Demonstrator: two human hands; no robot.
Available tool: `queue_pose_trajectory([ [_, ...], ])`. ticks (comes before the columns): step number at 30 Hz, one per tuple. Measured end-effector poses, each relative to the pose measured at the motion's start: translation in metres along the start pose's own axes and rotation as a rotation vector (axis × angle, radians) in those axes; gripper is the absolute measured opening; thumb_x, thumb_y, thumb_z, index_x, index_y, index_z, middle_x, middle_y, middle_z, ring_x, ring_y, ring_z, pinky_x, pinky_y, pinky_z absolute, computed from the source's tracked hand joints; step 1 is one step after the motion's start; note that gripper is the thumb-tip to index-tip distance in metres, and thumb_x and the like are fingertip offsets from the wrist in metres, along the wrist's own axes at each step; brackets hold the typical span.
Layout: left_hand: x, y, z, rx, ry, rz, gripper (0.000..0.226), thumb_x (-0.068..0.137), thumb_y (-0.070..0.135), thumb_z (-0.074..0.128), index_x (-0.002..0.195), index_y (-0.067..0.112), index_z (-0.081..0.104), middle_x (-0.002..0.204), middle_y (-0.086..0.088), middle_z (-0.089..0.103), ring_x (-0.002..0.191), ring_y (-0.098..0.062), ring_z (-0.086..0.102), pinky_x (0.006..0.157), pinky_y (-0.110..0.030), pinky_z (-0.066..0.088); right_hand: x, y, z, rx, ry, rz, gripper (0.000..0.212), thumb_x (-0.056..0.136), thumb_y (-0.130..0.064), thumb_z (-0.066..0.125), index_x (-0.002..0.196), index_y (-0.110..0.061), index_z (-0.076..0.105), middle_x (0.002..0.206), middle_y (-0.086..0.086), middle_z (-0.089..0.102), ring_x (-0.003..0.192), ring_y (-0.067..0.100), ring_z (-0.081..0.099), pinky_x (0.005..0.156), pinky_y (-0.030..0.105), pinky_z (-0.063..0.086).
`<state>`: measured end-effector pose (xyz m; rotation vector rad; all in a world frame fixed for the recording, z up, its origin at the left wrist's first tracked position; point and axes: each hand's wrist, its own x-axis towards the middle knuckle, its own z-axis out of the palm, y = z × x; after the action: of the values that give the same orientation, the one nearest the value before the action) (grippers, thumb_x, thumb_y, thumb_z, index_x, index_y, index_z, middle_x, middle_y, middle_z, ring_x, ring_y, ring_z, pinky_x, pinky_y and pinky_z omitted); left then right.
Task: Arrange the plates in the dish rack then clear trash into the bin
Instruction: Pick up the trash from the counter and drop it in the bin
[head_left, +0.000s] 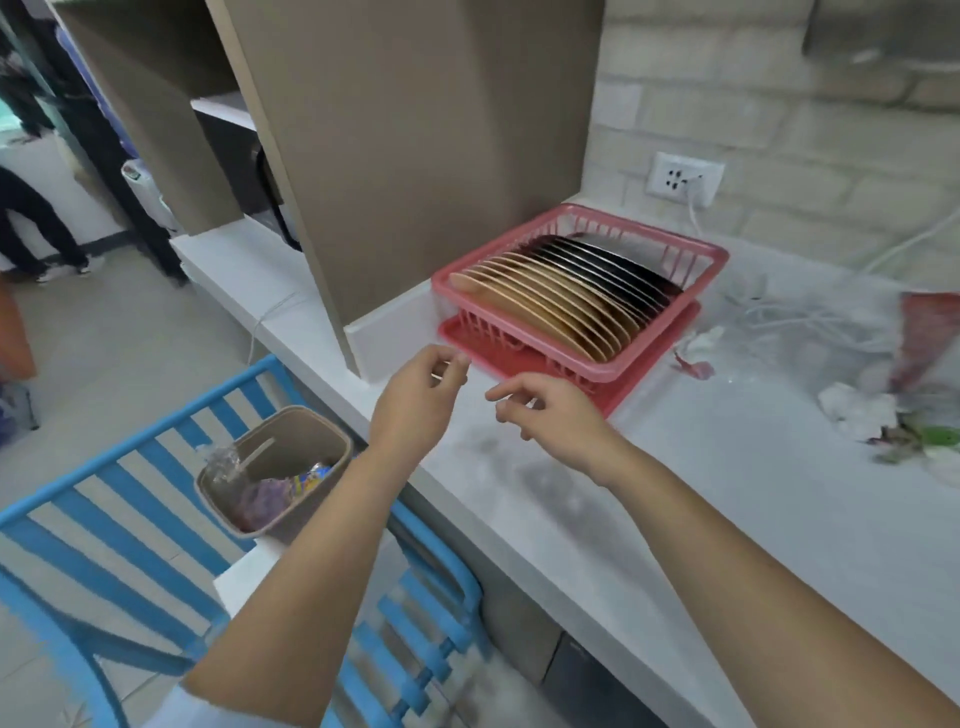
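Note:
A pink dish rack (696, 249) stands on the white counter (727, 509) against the wall, filled with several upright plates (561, 296), tan ones in front and black ones behind. My left hand (421, 400) and my right hand (550, 410) hover just in front of the rack's near corner, fingers loosely curled, holding nothing. A beige bin (306, 423) with wrappers and clear plastic inside sits on a blue chair (156, 519) at the lower left. Trash (883, 410) of crumpled paper and wrappers lies on the counter at the right.
A brown cabinet panel (415, 156) rises left of the rack. A wall socket (683, 179) with white cables (810, 317) sits behind it. A small wrapper scrap (693, 364) lies beside the rack. People's legs show at far left.

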<state>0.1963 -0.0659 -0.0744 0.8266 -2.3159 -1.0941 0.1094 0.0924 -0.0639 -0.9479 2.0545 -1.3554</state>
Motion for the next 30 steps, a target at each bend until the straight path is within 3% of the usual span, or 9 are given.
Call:
queue_pose_trajectory([
  [4, -0.017, 0.045, 0.041, 0.000, -0.078, 0.097, 0.022, 0.094, 0.057, 0.047, 0.093, 0.039, 0.060, 0.090, 0.017, 0.066, 0.085, -0.003, 0.062, 0.071, -0.034, 0.052, -0.031, 0.022, -0.054, -0.010, 0.124, 0.033, 0.015, 0.092, -0.024, 0.061, 0.102, -0.031, 0.070, 0.101, -0.019, 0.066, 0.096, -0.003, 0.059, 0.078, 0.015, 0.045],
  [10, -0.038, 0.100, 0.100, -0.059, -0.210, 0.207, 0.014, 0.093, 0.050, 0.054, 0.096, 0.041, 0.063, 0.091, 0.018, 0.067, 0.085, 0.000, 0.062, 0.070, -0.028, 0.050, -0.065, 0.053, -0.123, -0.117, 0.285, 0.092, 0.016, 0.093, -0.022, 0.058, 0.096, -0.031, 0.071, 0.097, -0.020, 0.064, 0.078, -0.010, 0.055, 0.065, 0.007, 0.037],
  [15, -0.034, 0.132, 0.150, -0.041, -0.299, 0.247, 0.011, 0.094, 0.046, 0.055, 0.099, 0.040, 0.062, 0.090, 0.019, 0.065, 0.080, 0.001, 0.061, 0.062, -0.024, 0.048, -0.077, 0.077, -0.168, -0.166, 0.382, 0.164, 0.019, 0.093, -0.017, 0.055, 0.096, -0.029, 0.070, 0.103, -0.014, 0.058, 0.085, -0.001, 0.051, 0.064, 0.010, 0.036],
  [18, -0.023, 0.143, 0.186, 0.035, -0.371, 0.309, 0.013, 0.093, 0.043, 0.055, 0.104, 0.037, 0.061, 0.096, 0.018, 0.064, 0.083, 0.002, 0.060, 0.069, -0.026, 0.051, -0.074, 0.091, -0.193, -0.203, 0.464, 0.215, 0.021, 0.092, -0.016, 0.053, 0.097, -0.029, 0.070, 0.094, -0.013, 0.060, 0.072, 0.000, 0.055, 0.056, 0.012, 0.037],
  [21, -0.007, 0.146, 0.221, 0.099, -0.411, 0.379, 0.019, 0.094, 0.035, 0.055, 0.111, 0.031, 0.062, 0.108, 0.017, 0.059, 0.099, -0.003, 0.057, 0.085, -0.026, 0.048, -0.069, 0.104, -0.214, -0.236, 0.540, 0.279, 0.022, 0.090, -0.015, 0.054, 0.096, -0.031, 0.068, 0.086, -0.010, 0.062, 0.066, 0.008, 0.058, 0.055, 0.021, 0.043],
  [25, 0.022, 0.155, 0.262, 0.233, -0.410, 0.444, 0.027, 0.098, 0.026, 0.049, 0.124, 0.024, 0.058, 0.124, 0.002, 0.051, 0.121, -0.017, 0.045, 0.098, -0.034, 0.041, -0.058, 0.122, -0.244, -0.308, 0.606, 0.339, 0.022, 0.086, -0.014, 0.057, 0.097, -0.029, 0.069, 0.090, -0.009, 0.062, 0.082, 0.018, 0.063, 0.074, 0.030, 0.051],
  [30, 0.056, 0.166, 0.298, 0.414, -0.457, 0.449, 0.038, 0.099, 0.017, 0.043, 0.136, 0.024, 0.048, 0.138, -0.003, 0.039, 0.131, -0.021, 0.033, 0.105, -0.039, 0.038, -0.039, 0.136, -0.282, -0.463, 0.604, 0.361, 0.024, 0.086, -0.014, 0.059, 0.106, -0.024, 0.069, 0.104, 0.000, 0.064, 0.095, 0.021, 0.060, 0.083, 0.034, 0.052],
])
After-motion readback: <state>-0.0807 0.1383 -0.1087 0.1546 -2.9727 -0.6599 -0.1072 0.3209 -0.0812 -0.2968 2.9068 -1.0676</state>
